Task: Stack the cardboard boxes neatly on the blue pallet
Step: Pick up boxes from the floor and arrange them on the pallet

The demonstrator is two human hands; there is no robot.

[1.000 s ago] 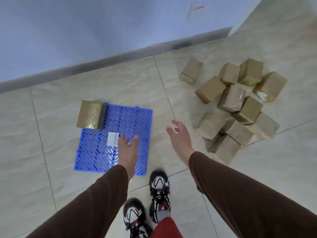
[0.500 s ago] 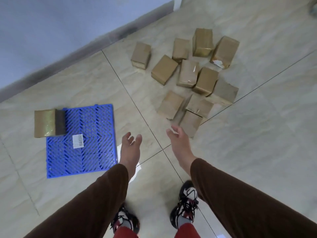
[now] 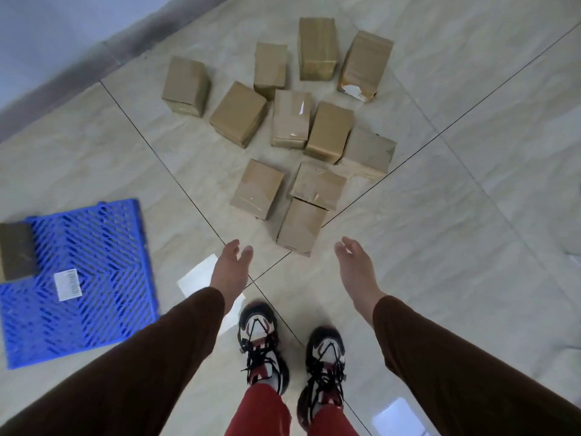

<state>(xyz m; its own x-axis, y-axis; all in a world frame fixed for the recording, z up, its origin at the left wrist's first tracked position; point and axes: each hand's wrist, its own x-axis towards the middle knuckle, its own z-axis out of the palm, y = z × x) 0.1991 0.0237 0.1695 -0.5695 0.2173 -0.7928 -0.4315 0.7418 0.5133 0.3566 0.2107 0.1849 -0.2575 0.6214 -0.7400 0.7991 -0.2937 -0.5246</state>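
Several brown cardboard boxes [image 3: 283,121] lie scattered on the tiled floor ahead of me. The nearest box [image 3: 300,227] stands just beyond and between my hands. My left hand [image 3: 231,272] is open and empty, a little left of that box. My right hand [image 3: 355,267] is open too, fingers spread, to the box's right. The blue slatted pallet [image 3: 94,278] lies at the far left with a white label on it. One cardboard box [image 3: 15,251] sits on the pallet's far left corner, cut by the frame edge.
A grey wall with a dark skirting board [image 3: 78,61] runs along the upper left. My two shoes [image 3: 292,350] stand on the tiles below my hands. A bright light patch [image 3: 201,275] reflects off the floor beside the pallet.
My view has swung right from the pallet toward the box pile. Both hands have left the pallet area and now reach, spread apart, to either side of the nearest box.
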